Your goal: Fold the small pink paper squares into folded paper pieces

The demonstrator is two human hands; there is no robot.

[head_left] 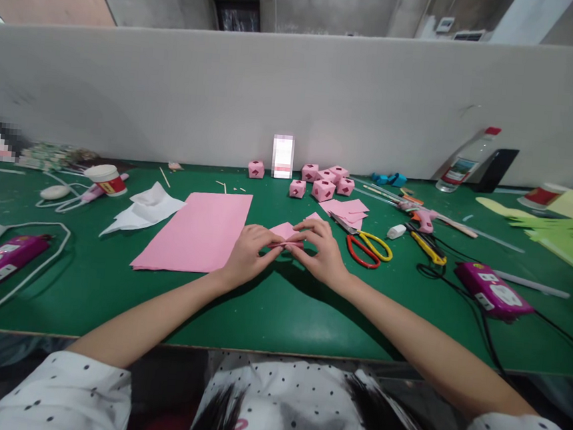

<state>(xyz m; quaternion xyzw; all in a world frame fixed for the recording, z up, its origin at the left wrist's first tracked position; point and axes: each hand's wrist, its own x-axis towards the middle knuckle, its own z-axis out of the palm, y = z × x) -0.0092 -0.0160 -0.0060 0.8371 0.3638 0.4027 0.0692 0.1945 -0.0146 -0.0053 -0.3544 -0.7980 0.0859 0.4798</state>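
Note:
Between my two hands, just above the green table, is a small piece of pink paper [283, 231] with a fold along its near edge. My left hand [252, 251] pinches the left end between thumb and fingers. My right hand [321, 248] pinches the other end the same way, so the fingertips of both hands nearly meet. Left of my left hand lies a stack of large pink paper sheets [197, 230]. Beyond my right hand are small pink paper pieces [348, 211] and scissors [364, 242] with red and yellow handles.
Several folded pink paper cubes [323, 190] and a bright phone [282, 156] stand by the grey partition [226, 96]. A crumpled white tissue [146, 208] and paper cup [106, 179] are left. A glue gun [423, 217], cutter [429, 246], purple power strip [493, 290] and bottle [464, 163] are right.

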